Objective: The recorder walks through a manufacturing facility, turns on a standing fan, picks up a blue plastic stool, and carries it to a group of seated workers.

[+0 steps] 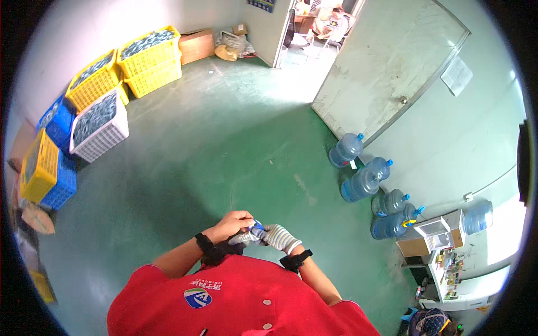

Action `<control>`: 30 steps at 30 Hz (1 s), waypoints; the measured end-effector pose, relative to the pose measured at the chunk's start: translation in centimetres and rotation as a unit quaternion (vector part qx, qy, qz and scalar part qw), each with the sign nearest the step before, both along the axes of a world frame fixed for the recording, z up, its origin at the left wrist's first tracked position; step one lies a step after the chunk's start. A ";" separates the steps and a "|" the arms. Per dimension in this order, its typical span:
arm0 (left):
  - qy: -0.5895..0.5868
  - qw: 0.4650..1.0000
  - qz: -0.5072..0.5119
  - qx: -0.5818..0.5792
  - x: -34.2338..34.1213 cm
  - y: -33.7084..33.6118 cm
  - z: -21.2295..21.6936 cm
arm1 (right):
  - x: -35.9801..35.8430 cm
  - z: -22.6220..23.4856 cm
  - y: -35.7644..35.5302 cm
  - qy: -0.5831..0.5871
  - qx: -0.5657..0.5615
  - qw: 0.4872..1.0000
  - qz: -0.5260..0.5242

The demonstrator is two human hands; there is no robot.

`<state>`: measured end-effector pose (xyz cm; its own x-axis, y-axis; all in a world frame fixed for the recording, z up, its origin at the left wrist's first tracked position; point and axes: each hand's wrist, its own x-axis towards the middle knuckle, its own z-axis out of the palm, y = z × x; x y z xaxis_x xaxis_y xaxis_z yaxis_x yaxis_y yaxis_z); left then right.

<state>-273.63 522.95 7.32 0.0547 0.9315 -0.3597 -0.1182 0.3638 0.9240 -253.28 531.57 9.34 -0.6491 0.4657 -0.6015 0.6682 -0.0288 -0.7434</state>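
In front of my red shirt my two hands meet at chest height. My left hand (pixel 232 224) is bare, with its fingers pinched together at a small blue and white thing (pixel 256 226) too small to name. A pale striped work glove covers my right hand (pixel 280 238), whose fingers curl against the same thing from the other side. Below the left hand, whitish cloth like another glove (pixel 242 239) bunches between the hands; which hand grips it I cannot tell. Black straps circle both wrists.
Yellow, blue and white crates (pixel 101 124) full of dark ring-like parts line the left wall. Large blue water bottles (pixel 360 183) stand along the right wall, near a cluttered bench (pixel 443 274). Beyond the open door (pixel 386 61), a person (pixel 330 25) sits in a chair.
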 end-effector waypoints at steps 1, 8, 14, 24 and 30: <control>-0.011 1.000 -0.024 0.005 -1.3 3.7 -0.2 | -0.9 -0.1 3.1 -0.005 -0.017 1.000 -0.015; -0.004 0.989 -0.150 -0.010 -8.3 26.7 2.8 | -6.4 3.6 22.3 -0.005 0.060 0.996 -0.062; 0.068 0.955 -0.289 0.030 -11.8 45.1 1.1 | -9.4 -1.4 39.8 0.024 0.057 0.982 -0.176; 0.181 0.963 -0.193 0.047 -19.7 79.7 5.5 | -18.3 1.8 77.5 0.054 0.055 0.992 -0.102; 0.110 0.988 -0.104 -0.023 -28.0 97.5 7.4 | -22.8 1.5 96.9 0.112 0.022 0.982 -0.153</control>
